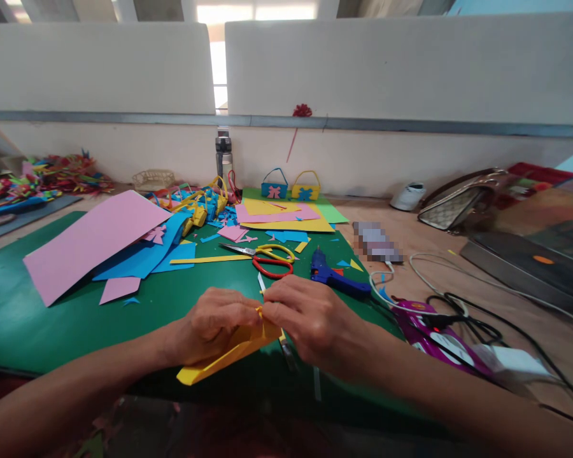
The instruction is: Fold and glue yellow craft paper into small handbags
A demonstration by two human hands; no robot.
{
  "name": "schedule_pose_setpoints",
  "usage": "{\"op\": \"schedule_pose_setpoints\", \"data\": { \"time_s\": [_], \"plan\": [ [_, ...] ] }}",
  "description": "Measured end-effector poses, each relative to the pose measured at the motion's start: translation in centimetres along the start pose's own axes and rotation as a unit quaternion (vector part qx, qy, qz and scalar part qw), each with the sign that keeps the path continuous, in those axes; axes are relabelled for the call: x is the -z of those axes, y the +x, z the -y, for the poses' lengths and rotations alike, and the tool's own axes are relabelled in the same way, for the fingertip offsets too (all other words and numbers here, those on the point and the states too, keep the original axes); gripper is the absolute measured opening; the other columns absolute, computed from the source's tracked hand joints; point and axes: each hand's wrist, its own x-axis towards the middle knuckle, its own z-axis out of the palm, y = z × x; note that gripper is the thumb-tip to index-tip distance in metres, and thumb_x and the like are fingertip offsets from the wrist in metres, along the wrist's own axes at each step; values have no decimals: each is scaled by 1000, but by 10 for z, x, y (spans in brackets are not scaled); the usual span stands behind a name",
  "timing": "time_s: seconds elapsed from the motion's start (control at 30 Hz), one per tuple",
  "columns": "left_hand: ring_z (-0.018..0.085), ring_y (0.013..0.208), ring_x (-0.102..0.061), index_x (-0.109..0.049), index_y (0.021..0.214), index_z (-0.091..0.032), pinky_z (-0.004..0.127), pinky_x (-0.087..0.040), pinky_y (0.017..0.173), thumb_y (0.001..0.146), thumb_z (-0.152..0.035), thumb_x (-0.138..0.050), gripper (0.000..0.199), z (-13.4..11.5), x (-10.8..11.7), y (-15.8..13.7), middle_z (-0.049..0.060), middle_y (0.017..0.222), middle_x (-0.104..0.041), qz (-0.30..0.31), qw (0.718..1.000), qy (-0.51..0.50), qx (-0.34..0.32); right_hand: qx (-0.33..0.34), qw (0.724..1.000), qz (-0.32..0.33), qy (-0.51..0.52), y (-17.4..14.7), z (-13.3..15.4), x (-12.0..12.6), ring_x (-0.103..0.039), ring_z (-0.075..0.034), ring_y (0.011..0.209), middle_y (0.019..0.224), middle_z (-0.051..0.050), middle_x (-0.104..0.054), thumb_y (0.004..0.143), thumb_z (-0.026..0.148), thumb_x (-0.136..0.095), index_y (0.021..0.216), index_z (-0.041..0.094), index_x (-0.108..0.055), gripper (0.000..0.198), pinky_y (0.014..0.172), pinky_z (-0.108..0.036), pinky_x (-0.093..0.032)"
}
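Observation:
A folded piece of yellow paper (233, 356) is held between my two hands over the near edge of the green mat (162, 331). My left hand (214, 324) is closed on its left and upper side. At its right end, my right hand (310, 318) pinches the paper, and the fingertips of both hands nearly meet. Partly hidden beneath my right hand lies a thin cutter-like tool (286, 350). Scissors (267, 254) with one yellow and one red handle rest just beyond my hands. A blue glue gun (337, 277) lies to their right.
Pink card (100, 242) and blue sheets (143, 261) cover the mat's left. Two small paper bags, one blue (273, 191) and one yellow (305, 192), stand at the back. Right are a phone (377, 242), a purple power strip (439, 337), cables and a handbag (451, 207).

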Motion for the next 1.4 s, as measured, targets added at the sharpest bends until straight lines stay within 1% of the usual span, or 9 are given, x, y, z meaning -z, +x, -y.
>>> {"op": "schedule_pose_setpoints", "data": {
  "time_s": [0.13, 0.33, 0.4, 0.5, 0.6, 0.7, 0.83, 1.13, 1.4],
  "plan": [
    [12, 66, -60, -55, 84, -14, 21, -45, 59, 83, -19, -51, 7, -1, 3, 1, 10, 82, -67, 11, 1000, 0, -8, -39, 995, 40, 78, 2, 2, 5, -53, -14, 76, 86, -10, -59, 80, 1, -40, 82, 10, -60, 22, 63, -25, -45],
    [14, 70, -61, -56, 87, -14, 24, -46, 62, 82, -18, -52, 8, -1, 3, -1, 12, 87, -67, 23, 999, -1, -22, -150, 959, 52, 235, 8, 1, 12, -54, -11, 69, 72, -3, -60, 75, 3, -51, 75, 10, -61, 12, 62, -21, -42],
    [14, 70, -61, -56, 88, -15, 24, -46, 62, 81, -18, -53, 8, -1, 3, -1, 11, 86, -67, 23, 999, -5, -26, -217, 929, 50, 294, 11, -1, 14, -54, -9, 66, 69, -1, -60, 74, 5, -52, 73, 11, -61, 11, 62, -20, -42],
    [14, 70, -62, -57, 87, -15, 24, -47, 61, 80, -16, -54, 7, -1, 3, 0, 11, 86, -67, 26, 999, -2, -31, -310, 863, 75, 392, 15, -4, 13, -51, -8, 59, 63, 2, -58, 73, 8, -52, 71, 11, -62, 10, 57, -19, -40],
    [15, 70, -62, -58, 85, -15, 25, -47, 61, 80, -13, -53, 7, -2, 3, 0, 11, 85, -67, 26, 999, 6, -41, -358, 802, 105, 467, 18, -7, 9, -45, -6, 52, 55, 5, -53, 68, 9, -54, 65, 12, -62, 9, 50, -17, -35],
    [15, 72, -62, -58, 85, -14, 26, -48, 64, 80, -13, -52, 8, 0, 3, -1, 11, 86, -68, 30, 998, 6, -50, -368, 781, 102, 494, 18, -9, 6, -43, -5, 51, 54, 6, -52, 64, 8, -56, 61, 12, -63, 8, 49, -17, -33],
    [15, 72, -63, -58, 85, -15, 25, -49, 64, 80, -14, -51, 8, 0, 3, -1, 11, 85, -68, 28, 998, 17, -51, -357, 800, 90, 474, 17, -8, 5, -46, -6, 54, 56, 5, -56, 63, 8, -56, 63, 12, -65, 10, 52, -18, -35],
    [14, 70, -63, -57, 86, -13, 25, -49, 62, 80, -13, -53, 8, -1, 3, 1, 12, 84, -68, 15, 999, 8, -47, -250, 917, 36, 308, 13, 0, 6, -51, -8, 60, 62, 2, -58, 72, 5, -52, 65, 13, -63, 16, 59, -20, -39],
    [12, 69, -64, -57, 83, -16, 21, -49, 63, 83, -21, -50, 9, 5, -1, -6, 10, 82, -68, 2, 999, 18, -28, -184, 955, 26, 233, 12, -1, 3, -48, -8, 59, 63, 2, -55, 74, 2, -52, 68, 13, -59, 15, 56, -19, -37]
  ]
}}
